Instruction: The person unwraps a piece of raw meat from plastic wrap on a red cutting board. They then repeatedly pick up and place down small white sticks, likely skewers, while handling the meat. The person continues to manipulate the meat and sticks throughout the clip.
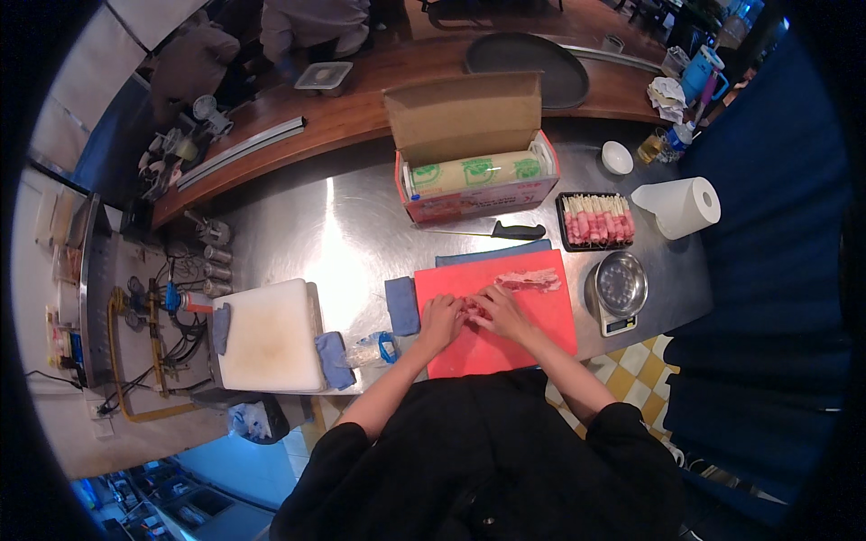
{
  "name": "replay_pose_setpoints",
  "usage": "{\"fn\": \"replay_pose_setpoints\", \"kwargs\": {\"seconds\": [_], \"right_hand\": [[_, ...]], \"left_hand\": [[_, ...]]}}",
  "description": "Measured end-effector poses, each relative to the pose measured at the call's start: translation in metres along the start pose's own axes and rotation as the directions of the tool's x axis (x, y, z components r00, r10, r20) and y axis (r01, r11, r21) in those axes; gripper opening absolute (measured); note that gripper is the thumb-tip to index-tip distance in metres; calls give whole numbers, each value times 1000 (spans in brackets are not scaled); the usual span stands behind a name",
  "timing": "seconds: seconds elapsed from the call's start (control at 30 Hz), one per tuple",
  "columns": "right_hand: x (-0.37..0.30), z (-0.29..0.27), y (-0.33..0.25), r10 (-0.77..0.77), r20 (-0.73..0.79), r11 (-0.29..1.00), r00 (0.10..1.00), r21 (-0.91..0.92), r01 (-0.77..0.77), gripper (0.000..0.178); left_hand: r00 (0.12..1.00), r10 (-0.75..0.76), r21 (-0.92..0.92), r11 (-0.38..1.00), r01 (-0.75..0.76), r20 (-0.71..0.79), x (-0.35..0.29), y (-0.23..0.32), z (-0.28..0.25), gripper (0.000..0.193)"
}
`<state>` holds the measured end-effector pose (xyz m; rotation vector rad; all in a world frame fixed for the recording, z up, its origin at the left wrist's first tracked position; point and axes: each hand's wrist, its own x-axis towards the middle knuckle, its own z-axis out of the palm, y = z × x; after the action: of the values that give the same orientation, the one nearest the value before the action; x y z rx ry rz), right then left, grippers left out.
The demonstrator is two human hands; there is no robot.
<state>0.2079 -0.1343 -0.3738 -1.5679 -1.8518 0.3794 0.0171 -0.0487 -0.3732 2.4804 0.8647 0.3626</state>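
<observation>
Left hand (pixel 444 321) and right hand (pixel 497 311) grip meat (pixel 472 312) between their fingertips — over the red cutting board (pixel 483 353).

Commercial kitchen, meat-prep counter. Signs: broad stainless-steel worktop (pixel 356 239); red cutting board (pixel 552 311) bearing raw meat strip (pixel 530 281); thick white cutting board (pixel 271 334); black-handled knife (pixel 519 232); meat skewers (pixel 597 225) rowed in black tray (pixel 598 248); digital scale (pixel 619 325) with round steel bowl (pixel 622 281); large boxed wrap roll (pixel 478 169); paper towel roll (pixel 672 207). Behind worktop, raised wooden counter (pixel 361 99), people (pixel 316 22) beyond it.
</observation>
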Motion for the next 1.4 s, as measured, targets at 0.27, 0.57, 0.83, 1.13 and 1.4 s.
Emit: {"fn": "replay_pose_setpoints", "kwargs": {"seconds": [0.27, 0.57, 0.83, 1.13, 1.4], "right_hand": [[-1, 11, 8, -159, 43, 975, 986, -151, 164, 26], [14, 14, 18, -40, 26, 996, 999, -80, 42, 25], [8, 6, 1, -91, -136, 982, 987, -177, 66, 24], [24, 12, 14, 0, -59, 991, 998, -133, -8, 13], [26, -1, 4, 156, -175, 976, 972, -126, -179, 27]], "left_hand": [[919, -214, -89, 962, 256, 330, 41, -23, -8, 16], [979, 205, -41, 978, -205, -18, 13, -16, -19, 29], [993, -15, -153, 988, 34, 121, 37, -26, -15, 17], [994, 78, -88, 994, -72, 72, 52, -31, -31, 21], [957, 290, 77, 955, -288, -22, 45, -31, -16, 17]]}}
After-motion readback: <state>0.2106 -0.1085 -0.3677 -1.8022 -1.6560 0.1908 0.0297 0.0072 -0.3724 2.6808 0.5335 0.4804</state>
